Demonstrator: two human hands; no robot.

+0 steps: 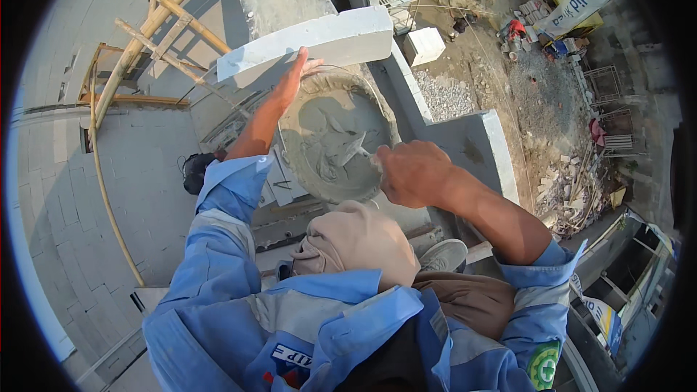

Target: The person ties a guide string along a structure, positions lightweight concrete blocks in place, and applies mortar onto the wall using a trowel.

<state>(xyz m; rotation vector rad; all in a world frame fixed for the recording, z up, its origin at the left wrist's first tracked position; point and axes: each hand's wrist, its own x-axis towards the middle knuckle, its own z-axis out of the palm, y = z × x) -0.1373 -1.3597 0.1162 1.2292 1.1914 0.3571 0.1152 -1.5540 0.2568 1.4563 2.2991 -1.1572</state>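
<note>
Unfinished block wall [465, 138] right of centre | left hand [294, 76] flat, fingers together, against grey block [312, 43] (upper centre) | right hand [410, 173] fisted on trowel [356, 151] over mortar pan [330, 134]

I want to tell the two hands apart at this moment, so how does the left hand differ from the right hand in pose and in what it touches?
The left hand is stretched out with fingers flat against the pale grey block; the right hand is curled into a fist around a trowel. The left hand reaches far from the body, while the right hand stays nearer, over the round pan of wet mortar. Both are bare, with blue sleeves rolled back.
</note>
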